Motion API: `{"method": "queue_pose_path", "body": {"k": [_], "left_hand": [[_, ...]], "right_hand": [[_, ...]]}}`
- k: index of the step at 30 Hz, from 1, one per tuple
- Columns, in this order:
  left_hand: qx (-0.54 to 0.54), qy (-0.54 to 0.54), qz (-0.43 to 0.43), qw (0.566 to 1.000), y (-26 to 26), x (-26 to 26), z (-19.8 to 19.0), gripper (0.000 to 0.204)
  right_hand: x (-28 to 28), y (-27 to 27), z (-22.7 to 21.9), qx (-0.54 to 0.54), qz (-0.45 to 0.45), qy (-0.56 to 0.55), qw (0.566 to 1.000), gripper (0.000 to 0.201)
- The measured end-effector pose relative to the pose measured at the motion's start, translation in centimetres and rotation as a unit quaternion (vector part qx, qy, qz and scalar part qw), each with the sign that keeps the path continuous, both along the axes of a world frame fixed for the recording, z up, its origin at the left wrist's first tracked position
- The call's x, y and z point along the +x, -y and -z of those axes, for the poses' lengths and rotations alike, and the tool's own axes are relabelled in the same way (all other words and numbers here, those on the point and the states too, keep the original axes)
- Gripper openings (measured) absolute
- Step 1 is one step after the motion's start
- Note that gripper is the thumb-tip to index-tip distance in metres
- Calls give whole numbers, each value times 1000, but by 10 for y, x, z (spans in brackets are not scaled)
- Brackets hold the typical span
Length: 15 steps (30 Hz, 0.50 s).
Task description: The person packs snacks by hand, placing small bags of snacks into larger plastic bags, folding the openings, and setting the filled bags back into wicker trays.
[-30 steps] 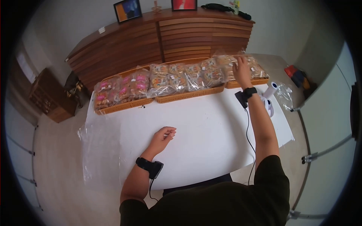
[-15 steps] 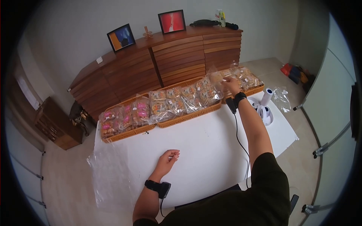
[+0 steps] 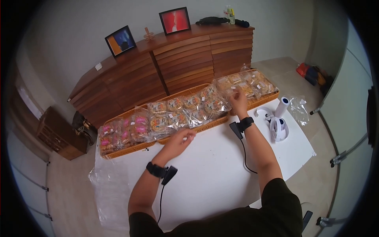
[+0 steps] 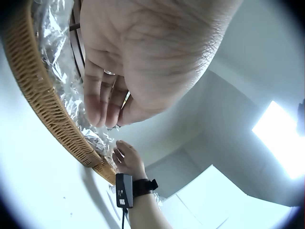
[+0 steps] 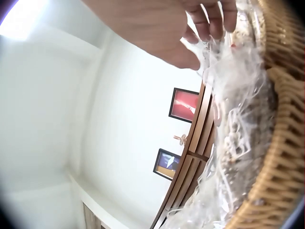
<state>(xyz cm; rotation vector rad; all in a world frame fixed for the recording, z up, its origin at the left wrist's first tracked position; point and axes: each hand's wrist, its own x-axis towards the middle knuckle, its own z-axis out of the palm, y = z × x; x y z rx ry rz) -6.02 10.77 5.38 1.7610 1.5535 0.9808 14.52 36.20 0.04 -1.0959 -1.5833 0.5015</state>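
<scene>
My right hand is at the near left corner of the right wicker basket, its fingers over clear-wrapped food packets. In the right wrist view, crinkled plastic wrap lies right at the fingertips, with thumb and fingers apart. My left hand hovers by the front rim of the middle wicker basket, fingers loosely bent and nothing held. That basket carries rows of round packets with printed labels. Packets with pink tops fill the left wicker basket.
The baskets stand along the back of a white table. At its right are a white headset-like device and a white cylinder. Clear plastic sheeting hangs over the left edge. Behind stands a wooden cabinet with picture frames.
My left hand has moved up and forward from the middle of the table to the middle basket. My right hand has drawn back from the right basket's far part to its near left corner.
</scene>
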Motion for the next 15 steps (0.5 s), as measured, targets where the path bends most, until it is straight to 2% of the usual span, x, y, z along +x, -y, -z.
{"method": "queue_pose_path", "body": {"k": [1, 3, 4, 6, 8, 9, 11, 12, 13, 14, 15], "left_hand": [[-30, 14, 6, 999, -19, 4, -8, 22], [-61, 24, 21, 998, -56, 10, -16, 23], [-42, 8, 30, 999, -75, 12, -13, 24], [-25, -8, 45, 999, -114, 14, -6, 24], [46, 7, 38, 998, -151, 18, 2, 21], [45, 9, 40, 998, -169, 20, 4, 21], [128, -86, -2, 988, -201, 26, 7, 28], [128, -83, -4, 988, -214, 32, 6, 28], [137, -161, -6, 977, -227, 39, 6, 33], [146, -238, -9, 960, -238, 46, 6, 38], [148, -236, -11, 960, -250, 52, 11, 38]], "right_hand": [[7, -6, 8, -5, 3, 1, 1000, 31], [17, -22, 22, -126, -86, -140, 978, 34], [20, -20, 20, -126, -79, -143, 979, 34], [22, -12, 15, -95, -79, -225, 966, 39], [25, -8, 7, -81, -61, -211, 972, 39], [27, -10, 7, -68, -49, -198, 977, 39], [29, -17, 12, -66, -40, -187, 979, 37], [29, -11, 6, -72, -17, -154, 985, 37], [29, -8, 3, -76, 6, -121, 990, 37], [30, -11, 8, -34, 34, -64, 997, 38], [30, -9, 5, -32, 33, -62, 997, 38]]}}
